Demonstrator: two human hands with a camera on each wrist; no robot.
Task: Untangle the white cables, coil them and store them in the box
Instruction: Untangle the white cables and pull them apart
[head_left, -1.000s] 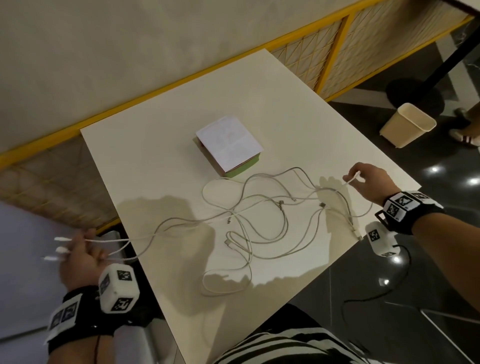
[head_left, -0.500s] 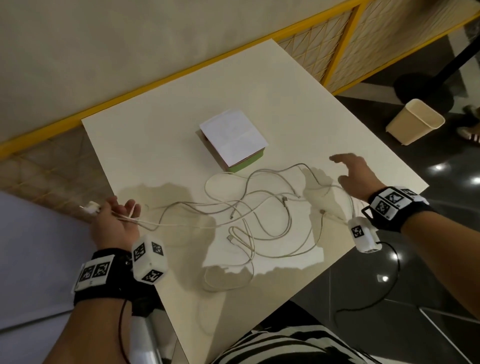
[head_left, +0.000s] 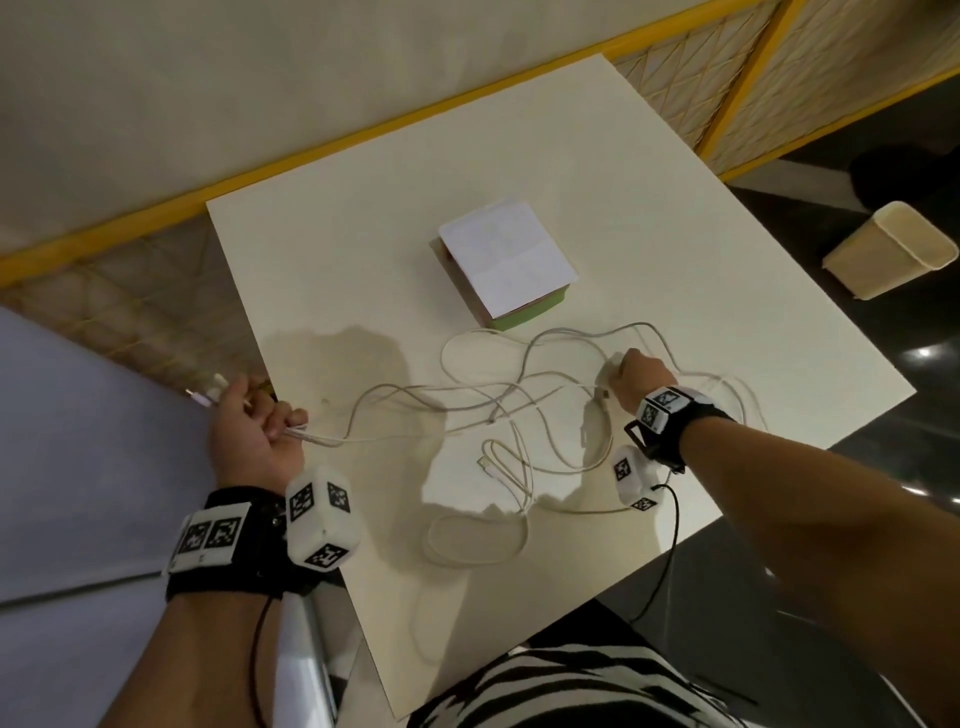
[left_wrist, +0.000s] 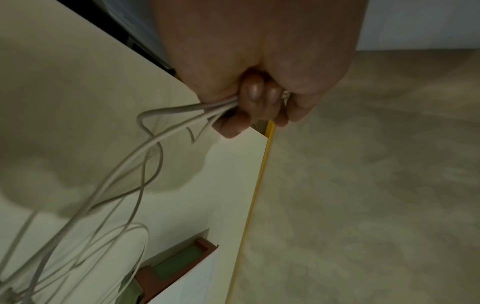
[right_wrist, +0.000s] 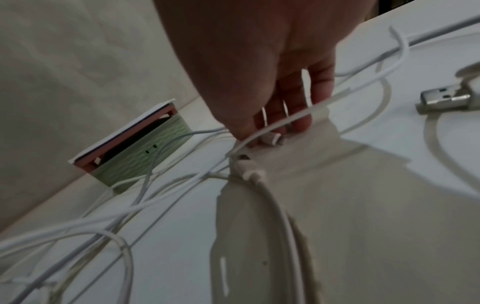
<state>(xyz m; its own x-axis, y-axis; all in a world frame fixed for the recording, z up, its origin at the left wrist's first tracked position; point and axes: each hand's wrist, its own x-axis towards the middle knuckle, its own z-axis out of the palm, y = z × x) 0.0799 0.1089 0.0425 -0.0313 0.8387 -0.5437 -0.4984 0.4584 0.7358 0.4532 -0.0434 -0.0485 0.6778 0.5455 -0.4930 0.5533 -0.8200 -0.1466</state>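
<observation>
Left hand (head_left: 254, 441) clenched round a bundle of white cable ends, fingers (left_wrist: 255, 96) curled over the strands. It sits at the table's (head_left: 597, 156) left edge, well left of the box (head_left: 506, 262); plug tips (head_left: 208, 392) poke out beyond the fist, past the table edge. From the fist several strands run right across the tabletop.

Right hand (head_left: 636, 376) down on the table, near and right of the box, on the person's side of it. Fingers (right_wrist: 320, 82) point down among the strands, tips at a small white connector (right_wrist: 271, 137); whether they pinch it or only touch, cannot tell.

White cables (head_left: 519, 410) lie in a loose tangle between the two hands, on the person's side of the box, loops crossing one another, one loop close to the box's near side. A USB plug (right_wrist: 441, 100) lies loose, right of the hand in the wrist view.

Box: green sides, pink inner rim, white lid (head_left: 506, 254) on top, mid-table. Farther right of the box, off the table, a beige bin (head_left: 893, 249) on the dark floor.
</observation>
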